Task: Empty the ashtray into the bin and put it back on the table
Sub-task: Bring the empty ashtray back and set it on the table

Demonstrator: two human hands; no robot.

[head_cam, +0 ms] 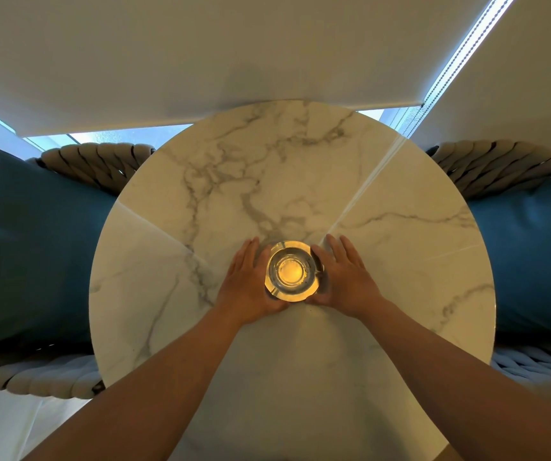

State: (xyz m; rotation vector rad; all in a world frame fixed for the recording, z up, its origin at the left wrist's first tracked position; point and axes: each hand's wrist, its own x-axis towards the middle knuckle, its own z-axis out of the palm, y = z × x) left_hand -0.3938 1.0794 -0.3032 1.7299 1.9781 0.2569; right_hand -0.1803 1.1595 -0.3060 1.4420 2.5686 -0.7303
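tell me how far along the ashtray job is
Can't tell if emptying is done: the ashtray looks clear of ash, and no bin is in view. In hand: left hand and right hand cup its sides on the table, fingers extended. Left: either lifting it to the bin, or just letting go.

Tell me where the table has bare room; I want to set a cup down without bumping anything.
The round marble table is bare except the clear glass ashtray, flanked by the left hand and right hand. Free: the far half by the blind, and both sides toward the blue cushions.
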